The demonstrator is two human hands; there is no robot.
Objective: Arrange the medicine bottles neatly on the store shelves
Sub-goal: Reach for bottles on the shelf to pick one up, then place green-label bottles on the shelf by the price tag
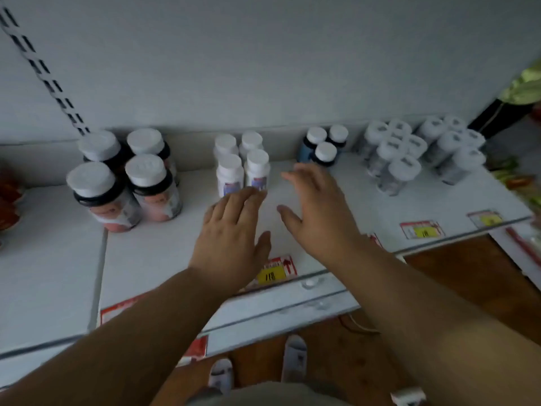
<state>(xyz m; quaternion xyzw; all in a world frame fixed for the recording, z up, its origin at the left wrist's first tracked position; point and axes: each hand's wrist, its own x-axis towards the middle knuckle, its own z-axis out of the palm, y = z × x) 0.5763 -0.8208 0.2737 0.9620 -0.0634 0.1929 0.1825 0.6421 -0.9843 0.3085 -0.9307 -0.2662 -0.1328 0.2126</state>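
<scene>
On the white shelf (152,259) stand groups of white-capped medicine bottles. Large dark bottles with pink labels (128,183) are at the left. Slim white bottles (241,165) stand in the middle, three dark blue bottles (323,148) behind my right hand, and several clear bottles (415,150) at the right. My left hand (234,238) lies flat and open, fingertips just in front of the slim white bottles. My right hand (319,212) is open with fingers spread, hovering in front of the blue bottles. Neither hand holds anything.
Red and yellow price tags (273,272) line the shelf's front edge. A slotted upright rail (46,77) runs up the back wall at the left. Red items (8,200) sit at the far left, green packaging (524,86) at the far right. Brown floor and my feet show below.
</scene>
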